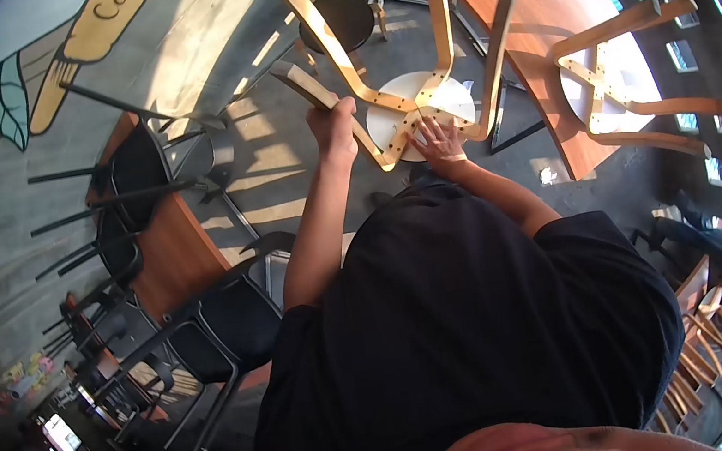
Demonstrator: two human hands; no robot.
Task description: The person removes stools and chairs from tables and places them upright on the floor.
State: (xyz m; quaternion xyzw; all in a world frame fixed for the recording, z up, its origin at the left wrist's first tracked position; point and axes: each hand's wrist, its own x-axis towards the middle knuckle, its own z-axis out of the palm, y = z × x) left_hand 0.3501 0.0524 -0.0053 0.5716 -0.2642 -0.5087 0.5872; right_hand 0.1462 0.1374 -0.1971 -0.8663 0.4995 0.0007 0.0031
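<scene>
An upside-down stool (pixel 458 101) is in front of me, its round white seat below and its bent wooden legs pointing up and outward. Crossed wooden struts with dark screw heads meet at the middle of its underside. My left hand (pixel 334 129) is closed around one of the legs, on the left side. Near the centre, my right hand (pixel 439 141) lies flat with fingers spread on the underside, touching the struts. Part of the seat is hidden behind that hand.
A long wooden table (pixel 533 4) carries another upturned stool (pixel 630 87) at right. A round black stool (pixel 340 21) stands ahead. Black chairs (pixel 236 323) rest upturned around a wooden table (pixel 168 245) at left. Another person (pixel 714 243) bends near wooden stools (pixel 693 353) at lower right.
</scene>
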